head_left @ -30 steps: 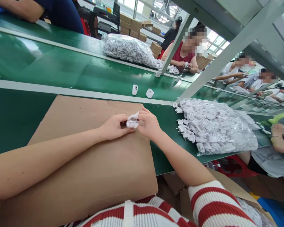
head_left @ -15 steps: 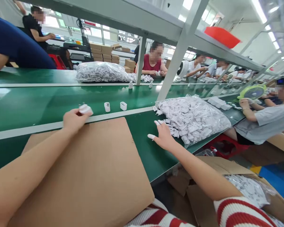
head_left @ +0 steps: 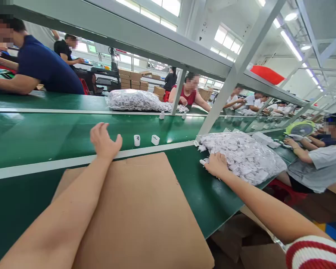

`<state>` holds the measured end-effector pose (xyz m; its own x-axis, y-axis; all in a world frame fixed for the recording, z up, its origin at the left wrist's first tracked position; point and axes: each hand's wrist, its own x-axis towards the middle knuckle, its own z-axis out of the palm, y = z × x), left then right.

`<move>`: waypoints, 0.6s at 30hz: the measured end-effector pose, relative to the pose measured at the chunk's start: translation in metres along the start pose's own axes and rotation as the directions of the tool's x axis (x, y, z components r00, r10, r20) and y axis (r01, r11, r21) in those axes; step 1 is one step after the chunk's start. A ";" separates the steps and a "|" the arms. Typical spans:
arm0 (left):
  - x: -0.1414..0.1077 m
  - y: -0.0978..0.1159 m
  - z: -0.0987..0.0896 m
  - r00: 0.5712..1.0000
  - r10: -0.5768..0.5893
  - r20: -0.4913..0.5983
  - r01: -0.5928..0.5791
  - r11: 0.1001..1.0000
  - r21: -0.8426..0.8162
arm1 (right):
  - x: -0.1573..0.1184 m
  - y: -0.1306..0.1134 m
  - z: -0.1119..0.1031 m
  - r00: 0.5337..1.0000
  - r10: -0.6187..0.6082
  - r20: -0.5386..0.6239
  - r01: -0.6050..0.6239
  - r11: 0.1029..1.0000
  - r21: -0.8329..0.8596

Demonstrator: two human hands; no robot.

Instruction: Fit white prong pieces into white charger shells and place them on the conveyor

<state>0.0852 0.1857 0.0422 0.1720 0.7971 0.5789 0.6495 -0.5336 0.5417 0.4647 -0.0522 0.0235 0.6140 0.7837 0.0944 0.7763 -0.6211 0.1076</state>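
My left hand (head_left: 104, 142) is over the green belt (head_left: 58, 134), its fingers spread, and no piece shows in it. Two small white plastic housings, one (head_left: 137, 140) nearer the hand and one (head_left: 155, 140) farther right, stand on the belt. My right hand (head_left: 217, 164) reaches into the loose white pieces at the open side of a clear plastic bag (head_left: 249, 157). Its fingertips are partly lost among the pieces, so whether it grips one is unclear. A brown cardboard sheet (head_left: 140, 209) lies in front of me, under my left forearm.
A slanted metal post (head_left: 221, 101) rises behind the bag and joins an overhead beam (head_left: 156, 41). Another filled bag (head_left: 134, 100) lies across the belt. A person in red (head_left: 189, 93) sits opposite; a person in grey (head_left: 322, 157) sits at right, near a green fan (head_left: 299, 129).
My left hand has let go of the white piece it held and opened. My right hand has moved in among the loose white pieces. The camera view has shifted.
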 end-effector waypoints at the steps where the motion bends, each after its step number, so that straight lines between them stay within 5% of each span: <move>1: 0.001 -0.010 0.001 0.999 0.045 -0.018 -0.045 0.999 0.022 | 0.000 0.001 0.001 1.000 -0.005 -0.003 0.005 1.000 -0.012; 3: 0.000 -0.023 0.010 0.985 0.167 0.036 -0.168 0.984 0.049 | -0.004 0.006 0.005 1.000 -0.022 0.007 0.022 0.999 -0.027; 5: -0.001 -0.029 0.023 0.949 0.239 0.208 -0.250 0.968 0.028 | -0.013 0.015 0.011 1.000 -0.002 0.020 0.003 1.000 -0.030; 8: -0.003 -0.031 0.037 0.892 0.215 0.399 -0.223 0.974 -0.025 | -0.033 0.029 0.022 0.999 0.047 -0.003 -0.047 0.998 -0.038; 13: -0.001 -0.039 0.035 0.930 0.094 0.355 -0.103 0.995 0.004 | -0.045 0.044 0.028 0.997 0.075 0.011 -0.074 0.996 -0.057; 18: -0.001 -0.040 0.029 0.958 0.001 0.286 -0.009 1.000 0.030 | -0.005 0.061 -0.001 0.994 0.106 0.000 -0.106 0.991 -0.087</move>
<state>0.0802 0.2140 0.0023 0.3771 0.8444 0.3805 0.6697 -0.5324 0.5177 0.5091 -0.0944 0.0306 0.6931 0.7132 0.1048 0.6916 -0.6989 0.1825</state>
